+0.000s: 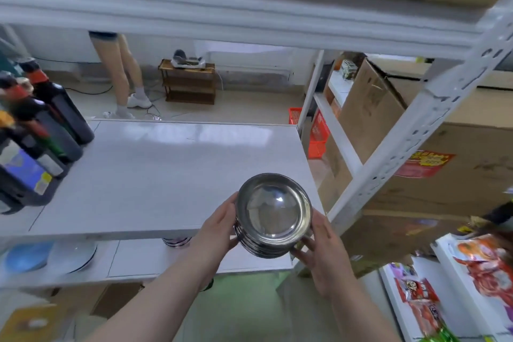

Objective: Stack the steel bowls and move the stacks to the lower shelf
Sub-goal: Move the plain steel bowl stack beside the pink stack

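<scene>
We hold the stack of steel bowls [273, 215] between both hands, clear of the front edge of the middle shelf [155, 175], which serves as our landmark throughout. The left hand [219, 230] presses its palm and curled fingers against the stack's left wall, while the right hand [319, 253] cups the right wall from below, its fingers [301, 251] spread and wrapped under the lowest bowl; both hands are thus closed around the stack, and the opposed grip likely keeps the nested bowls from sliding apart. The stack is tilted slightly toward us, so that the polished inside of the top bowl faces the camera and the ribbed rims of the bowls beneath show along its lower edge. It sits in front of the middle shelf near that shelf's right end, touching no surface. Below the middle shelf lies the lower shelf [133, 261], where a second stack of bowls [176, 241] already peeps out from under the landmark's front edge, to the left of the held stack. We judge that the held stack is being carried down to join it. At the left end of the middle shelf stand dark bottles [55, 125]; its central surface is bare. Pale plates [69, 257] rest on the lower shelf beneath that left end.
</scene>
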